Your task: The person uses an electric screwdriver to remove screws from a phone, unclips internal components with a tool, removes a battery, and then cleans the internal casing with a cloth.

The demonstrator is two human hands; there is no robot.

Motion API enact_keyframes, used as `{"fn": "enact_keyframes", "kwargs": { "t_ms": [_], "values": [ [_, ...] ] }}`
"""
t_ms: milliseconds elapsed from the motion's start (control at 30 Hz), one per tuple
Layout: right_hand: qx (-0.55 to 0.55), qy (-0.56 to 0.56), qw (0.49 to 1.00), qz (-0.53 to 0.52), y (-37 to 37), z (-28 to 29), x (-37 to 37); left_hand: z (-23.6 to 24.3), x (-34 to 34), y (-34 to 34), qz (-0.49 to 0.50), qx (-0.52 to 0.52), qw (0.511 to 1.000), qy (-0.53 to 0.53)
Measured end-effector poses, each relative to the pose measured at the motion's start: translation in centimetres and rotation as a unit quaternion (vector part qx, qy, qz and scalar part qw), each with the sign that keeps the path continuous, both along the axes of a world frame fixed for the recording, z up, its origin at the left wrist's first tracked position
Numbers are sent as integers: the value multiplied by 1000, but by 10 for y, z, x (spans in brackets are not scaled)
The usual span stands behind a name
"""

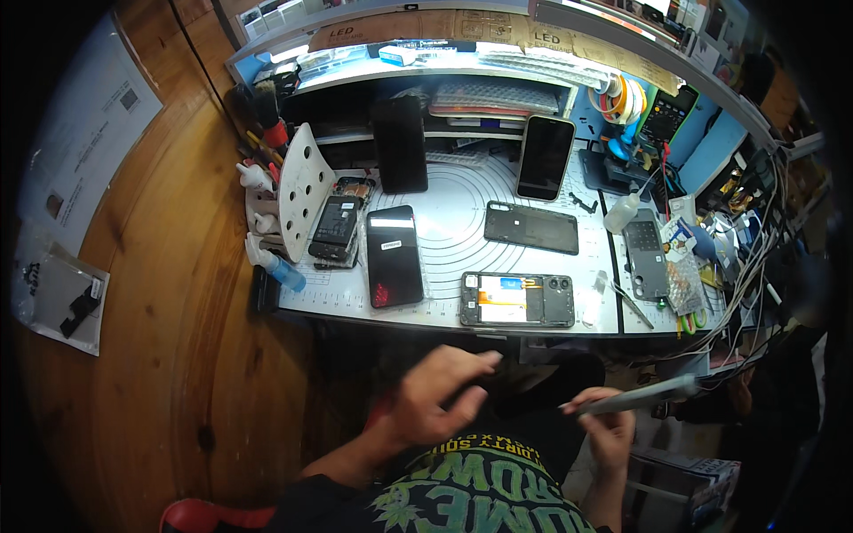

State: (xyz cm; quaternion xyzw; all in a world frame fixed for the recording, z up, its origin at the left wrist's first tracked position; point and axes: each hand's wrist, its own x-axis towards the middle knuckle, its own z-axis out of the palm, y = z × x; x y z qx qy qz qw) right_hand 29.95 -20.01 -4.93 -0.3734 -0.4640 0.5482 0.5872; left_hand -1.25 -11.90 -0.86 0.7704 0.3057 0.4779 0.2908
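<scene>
My right hand (604, 426) grips a grey pen-shaped tool (649, 391), angled rightward below the desk edge. My left hand (440, 395) hovers nearby over my lap, fingers apart and nothing in them. Just beyond, on the white mat (431, 302), lies an opened phone (555, 300) with its inner parts showing. Behind it is a dark back cover (531, 228). A black phone (397, 262) with a small label lies to the left, beside a stripped phone (333, 233). Two phones stand upright at the back, one black (400, 142), one pale-edged (545, 155).
A white perforated holder (296, 191) with tools and a blue spray bottle (280, 271) line the left end. A clear bottle (620, 211), tweezers (633, 302), microscope stand (609, 169) and tangled cables (737, 284) crowd the right. A shelf (355, 71) spans the back.
</scene>
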Motion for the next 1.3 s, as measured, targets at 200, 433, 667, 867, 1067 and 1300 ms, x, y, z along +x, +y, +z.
{"fn": "enact_keyframes", "kwargs": {
  "t_ms": [200, 433, 667, 867, 1067, 1300],
  "values": [
    [-64, -259, 945, 191, 0, -13, -58, -37, 38, -32, -117, -200, 970, -77],
    [-145, -53, 978, 143, 20, 9, -79, -23, 39, -6, -101, -247, 957, -118],
    [97, 56, 992, 55, 108, 55, -52, -33, 24, -2, -48, -252, 955, -147],
    [161, 74, 984, 34, 188, 81, -61, -38, 20, -8, -5, -272, 952, -140],
    [225, 78, 971, -36, 218, 59, -77, -40, 10, -14, 33, -272, 953, -128],
    [204, 78, 975, -35, 221, 56, -78, -47, 4, -12, 35, -282, 952, -118]
  ]
}}
